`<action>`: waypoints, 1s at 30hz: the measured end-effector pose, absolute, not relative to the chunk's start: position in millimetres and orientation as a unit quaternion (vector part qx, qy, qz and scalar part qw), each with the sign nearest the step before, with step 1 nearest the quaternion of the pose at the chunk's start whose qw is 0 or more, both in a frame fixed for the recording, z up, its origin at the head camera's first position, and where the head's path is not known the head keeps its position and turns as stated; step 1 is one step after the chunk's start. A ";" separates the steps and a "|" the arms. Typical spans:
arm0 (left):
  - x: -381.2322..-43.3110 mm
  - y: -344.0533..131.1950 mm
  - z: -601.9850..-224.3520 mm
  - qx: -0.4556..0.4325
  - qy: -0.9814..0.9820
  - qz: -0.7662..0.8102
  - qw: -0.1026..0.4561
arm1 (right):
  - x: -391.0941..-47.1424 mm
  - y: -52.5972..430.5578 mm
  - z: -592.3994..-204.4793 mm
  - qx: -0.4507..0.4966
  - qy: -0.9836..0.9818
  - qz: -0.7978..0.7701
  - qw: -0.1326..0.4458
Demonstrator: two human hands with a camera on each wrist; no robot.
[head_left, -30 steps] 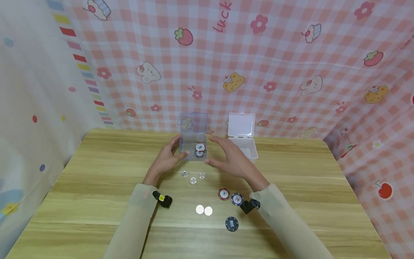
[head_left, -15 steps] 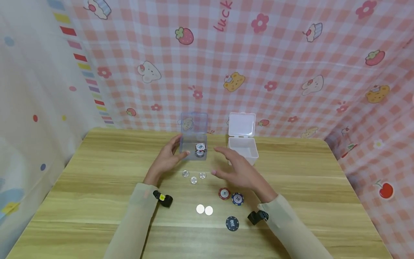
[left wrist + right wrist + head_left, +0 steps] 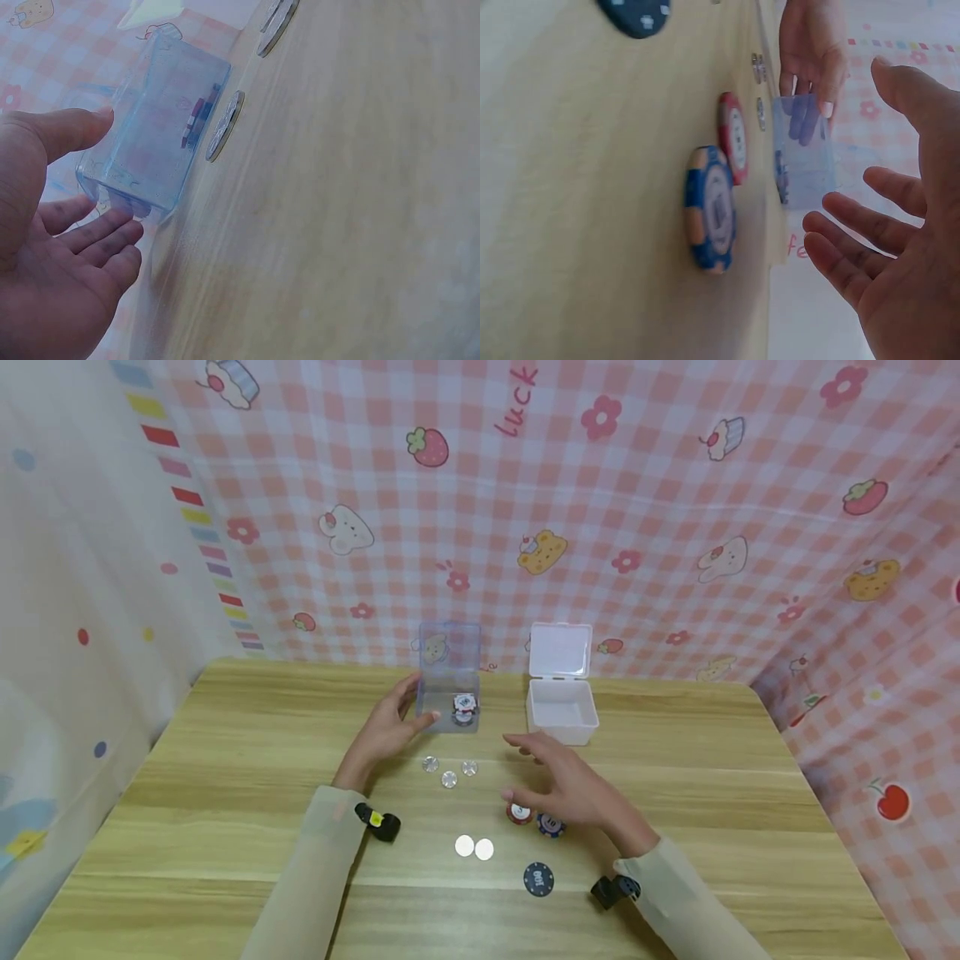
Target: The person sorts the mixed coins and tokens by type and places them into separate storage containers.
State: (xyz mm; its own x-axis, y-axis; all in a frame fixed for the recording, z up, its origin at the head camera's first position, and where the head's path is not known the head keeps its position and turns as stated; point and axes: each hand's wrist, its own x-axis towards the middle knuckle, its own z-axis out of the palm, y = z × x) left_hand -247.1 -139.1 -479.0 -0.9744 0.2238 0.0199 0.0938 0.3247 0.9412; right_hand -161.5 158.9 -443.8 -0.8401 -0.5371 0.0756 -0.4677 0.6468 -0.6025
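Observation:
My left hand (image 3: pixel 385 728) rests at the left side of a clear bluish plastic box (image 3: pixel 441 724), thumb by its front corner, fingers fairly straight. The box stands with its lid raised, and several poker chips (image 3: pixel 464 703) lie in its right part. My right hand (image 3: pixel 573 783) hovers with spread, relaxed fingers and holds nothing. Below it lie a red poker chip (image 3: pixel 518 815) and a blue poker chip (image 3: pixel 551 827), both partly covered in the head view. The right wrist view shows the red chip (image 3: pixel 733 139) and blue chip (image 3: pixel 711 210) side by side.
A white plastic box (image 3: pixel 558 732) with its lid up stands right of the bluish one. Three silver coins (image 3: pixel 448 779) lie before the bluish box. Nearer are two plain white discs (image 3: pixel 464 846) and a black chip (image 3: pixel 538 879). A checked cloth (image 3: pixel 660 552) hangs behind the table.
My right hand has drawn away from the bluish box, moving right and toward me, over the red and blue chips. The left hand has stayed by the box.

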 end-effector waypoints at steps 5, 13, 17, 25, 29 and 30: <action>-248.1 -139.3 -480.6 0.100 0.812 0.573 0.056 | -157.4 165.9 -450.5 -0.280 0.905 -0.316 0.054; -249.4 -139.2 -480.7 0.101 0.808 0.578 0.056 | -147.9 172.4 -461.2 -0.257 0.914 -0.307 0.070; -249.5 -139.8 -481.3 0.103 0.807 0.579 0.056 | -143.7 174.4 -465.8 -0.253 0.915 -0.304 0.083; -249.0 -140.3 -481.6 0.108 0.807 0.578 0.056 | -141.5 175.6 -471.6 -0.245 0.913 -0.314 0.087; -247.1 -139.7 -478.0 0.109 0.808 0.576 0.058 | -141.7 175.7 -473.5 -0.246 0.911 -0.319 0.091; -246.9 -139.7 -476.8 0.108 0.808 0.576 0.059 | -141.9 175.5 -474.1 -0.247 0.910 -0.321 0.091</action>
